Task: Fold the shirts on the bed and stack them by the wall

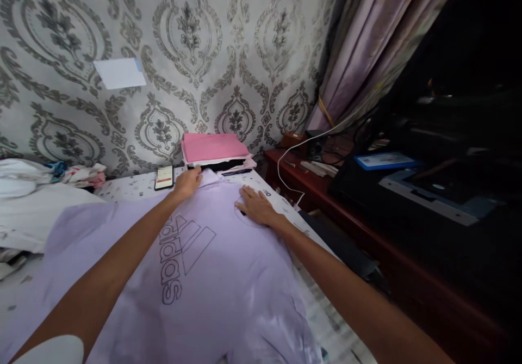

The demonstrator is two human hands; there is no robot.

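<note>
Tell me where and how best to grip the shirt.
Probably pinch its far edge from above: the shirt lies spread out, with loose folds there beside the left hand. The right hand, palm down on the fabric, could steady it.

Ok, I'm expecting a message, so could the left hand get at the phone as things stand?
Probably yes: the phone lies screen up, close to the left hand, with nothing standing in between. The fingers seem to be gripping the lilac shirt, so they may need to let go first.
</note>
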